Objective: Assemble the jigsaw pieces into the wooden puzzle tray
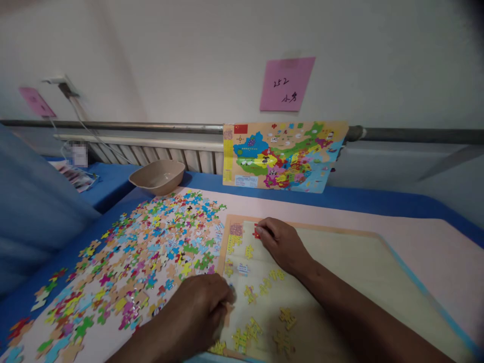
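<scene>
The thumb and bent fingers of the right hand [282, 244] are closed on a red puzzle piece [256, 231], which is held low over the far left part of the puzzle board [344, 267]. The fingers of the left hand [202, 302] are curled above the board's near left edge; a peach-coloured piece [227, 313] is seen beside them, but whether it is gripped cannot be told. Between and around the hands, yellow pieces [249, 250] are scattered on the board, and a white piece with blue print [242, 268] is placed among them. In the board's far left corner, a pink lettered piece [236, 230] is set against the peach border, with yellow ones just nearer. The board is edged in light blue along its right side. To the left, a wide spread of loose, many-coloured pieces [151, 262] is laid out on a pale pink sheet [427, 242], by which much of the blue table [381, 201] is covered. At the far side of the spread, a beige bowl [162, 187] is seen. Farther right, a colourful map [283, 156] is stood upright against a pipe [151, 126], and above it a pink note [287, 83] is fixed to the wall. At the far left, a plug [67, 89] is seated in a wall socket, and the near left is bordered by blue fabric [34, 217].
</scene>
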### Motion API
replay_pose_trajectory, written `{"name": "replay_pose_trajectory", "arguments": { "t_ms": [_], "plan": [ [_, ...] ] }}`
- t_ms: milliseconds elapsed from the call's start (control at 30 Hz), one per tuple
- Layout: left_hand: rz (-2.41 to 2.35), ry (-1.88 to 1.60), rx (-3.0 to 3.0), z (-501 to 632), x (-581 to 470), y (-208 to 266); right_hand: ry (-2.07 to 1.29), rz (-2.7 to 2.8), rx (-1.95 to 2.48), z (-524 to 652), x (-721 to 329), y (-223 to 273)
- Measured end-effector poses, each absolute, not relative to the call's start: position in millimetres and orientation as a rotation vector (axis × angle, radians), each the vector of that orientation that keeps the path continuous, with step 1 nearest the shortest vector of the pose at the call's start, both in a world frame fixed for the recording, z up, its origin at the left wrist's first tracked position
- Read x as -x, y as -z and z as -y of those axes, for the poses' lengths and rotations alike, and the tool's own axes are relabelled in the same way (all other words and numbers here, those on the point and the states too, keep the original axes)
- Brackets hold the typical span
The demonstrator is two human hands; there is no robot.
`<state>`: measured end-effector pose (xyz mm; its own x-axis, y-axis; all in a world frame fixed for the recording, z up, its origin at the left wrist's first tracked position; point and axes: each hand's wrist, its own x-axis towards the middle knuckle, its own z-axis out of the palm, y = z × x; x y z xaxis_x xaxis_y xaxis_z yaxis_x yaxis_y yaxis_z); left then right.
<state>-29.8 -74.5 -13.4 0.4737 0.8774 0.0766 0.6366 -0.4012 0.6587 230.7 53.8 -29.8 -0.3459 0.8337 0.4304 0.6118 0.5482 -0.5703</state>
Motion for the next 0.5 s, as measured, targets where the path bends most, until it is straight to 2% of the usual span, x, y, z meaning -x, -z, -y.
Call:
{"name": "replay_pose_trajectory", "arguments": {
  "t_ms": [300,500],
  "plan": [
    [-1.475,-0.281,-1.913,59,73,-10,-0.438,2.069,1.156,-53,-230,29],
    [-1.585,-0.232,-2.018,58,72,-15,-0.444,2.068,1.171,-54,-230,31]
  ]
}}
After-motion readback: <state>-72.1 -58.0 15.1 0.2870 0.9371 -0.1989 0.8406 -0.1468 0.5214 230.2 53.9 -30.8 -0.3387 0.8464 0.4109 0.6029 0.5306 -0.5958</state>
